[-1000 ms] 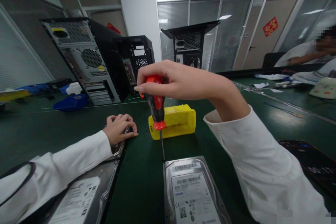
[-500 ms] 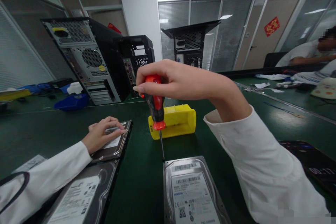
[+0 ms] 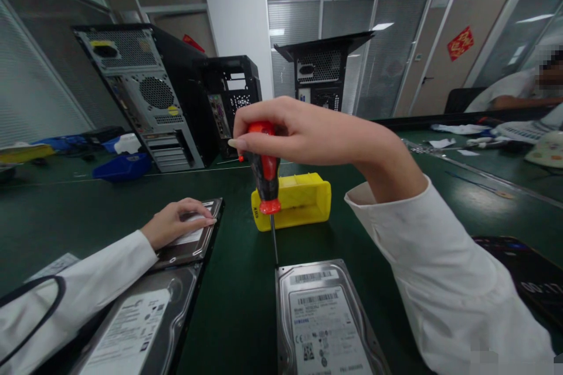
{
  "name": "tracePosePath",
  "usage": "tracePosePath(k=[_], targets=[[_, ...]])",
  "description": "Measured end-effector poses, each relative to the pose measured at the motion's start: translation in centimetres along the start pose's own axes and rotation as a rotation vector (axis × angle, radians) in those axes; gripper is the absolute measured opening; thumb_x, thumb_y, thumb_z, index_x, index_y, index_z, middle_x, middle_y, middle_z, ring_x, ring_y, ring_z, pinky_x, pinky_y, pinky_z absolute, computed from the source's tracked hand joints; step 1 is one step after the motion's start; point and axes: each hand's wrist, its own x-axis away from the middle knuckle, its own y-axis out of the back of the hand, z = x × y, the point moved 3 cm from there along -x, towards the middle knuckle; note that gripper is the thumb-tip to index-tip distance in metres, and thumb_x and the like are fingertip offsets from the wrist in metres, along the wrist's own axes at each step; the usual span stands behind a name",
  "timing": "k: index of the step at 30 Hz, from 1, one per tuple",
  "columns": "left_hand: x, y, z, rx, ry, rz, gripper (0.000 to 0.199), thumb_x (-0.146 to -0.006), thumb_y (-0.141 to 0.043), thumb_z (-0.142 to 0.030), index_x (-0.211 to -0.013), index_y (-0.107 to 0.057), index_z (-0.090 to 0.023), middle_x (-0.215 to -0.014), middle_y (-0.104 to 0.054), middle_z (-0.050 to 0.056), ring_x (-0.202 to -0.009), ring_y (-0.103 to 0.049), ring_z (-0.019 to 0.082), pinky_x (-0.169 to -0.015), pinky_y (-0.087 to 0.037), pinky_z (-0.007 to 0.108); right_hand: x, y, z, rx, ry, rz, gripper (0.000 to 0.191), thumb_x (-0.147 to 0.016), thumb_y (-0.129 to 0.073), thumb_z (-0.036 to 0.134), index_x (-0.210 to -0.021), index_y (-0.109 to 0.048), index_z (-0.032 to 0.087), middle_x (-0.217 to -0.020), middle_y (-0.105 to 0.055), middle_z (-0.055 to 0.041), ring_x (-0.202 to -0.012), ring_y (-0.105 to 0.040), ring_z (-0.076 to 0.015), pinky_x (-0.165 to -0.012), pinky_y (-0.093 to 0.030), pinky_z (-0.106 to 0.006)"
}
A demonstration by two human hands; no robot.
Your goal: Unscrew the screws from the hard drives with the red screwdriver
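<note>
My right hand [image 3: 290, 132] is wrapped from above round the handle of a red and black screwdriver [image 3: 267, 179]. The screwdriver stands nearly upright, and its tip meets the far left corner of a silver hard drive [image 3: 325, 328] with a white label. On the left, my left hand [image 3: 180, 222] rests with fingers laid out over another hard drive [image 3: 193, 250], partly covering its label. Closer to me lies a further hard drive [image 3: 127, 328], partly under my left sleeve.
Behind the screwdriver sits a yellow plastic bin [image 3: 308, 202]. Computer cases [image 3: 156, 94] stand at the back, with a blue bin [image 3: 122, 167] beside them. A phone showing a timer [image 3: 519, 275] lies right of my sleeve. Another person [image 3: 505, 94] sits at far right.
My left hand's fingers have drawn closer together on the drive. The right hand keeps its hold on the screwdriver at the same corner. The whole view has shifted slightly.
</note>
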Motion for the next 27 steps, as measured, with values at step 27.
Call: tracePosePath(k=[27], targets=[[-2.5,1.1,-0.5,0.173,0.07,0.288,0.029,-0.064,-0.071,-0.043,-0.076,-0.072,-0.016,-0.076,-0.071,0.001,-0.075,-0.061,0.019,-0.072,-0.044,0.027,0.1,-0.2,-0.1,-0.005,-0.004,0.003,0.021,-0.093,-0.04,0.025,-0.091,-0.054,0.01,-0.081,-0.051,-0.0005,-0.069,-0.044,-0.0062,-0.063,-0.035,-0.02]])
